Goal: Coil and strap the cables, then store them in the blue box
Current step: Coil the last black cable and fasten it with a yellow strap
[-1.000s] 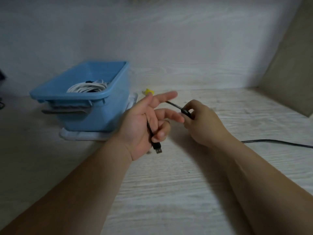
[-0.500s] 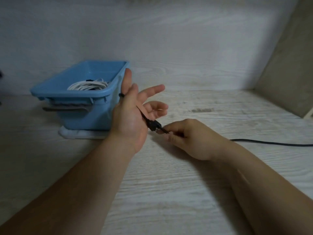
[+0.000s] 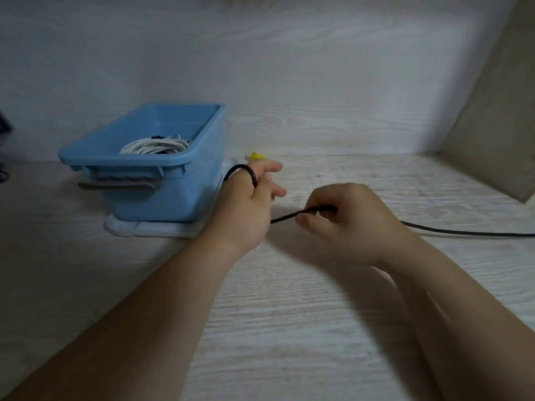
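A thin black cable [image 3: 463, 233] runs across the wooden table from the right edge into my right hand [image 3: 347, 221], which pinches it between thumb and fingers. From there the cable passes under my left hand [image 3: 249, 206] and loops over its back near the knuckles. My left hand's fingers are blurred; it holds the wound cable in its palm. The blue box [image 3: 170, 195] stands just left of my left hand, with a coiled white cable [image 3: 156, 146] inside it.
The box rests on a white flat lid or mat [image 3: 150, 230]. A small yellow object [image 3: 256, 155] lies behind my left hand. A wall closes the back, and a beige panel [image 3: 498, 134] stands at the right.
My left hand has turned its back up, and a loop of cable now lies over it. My right hand has slid right along the cable, away from the plug end.
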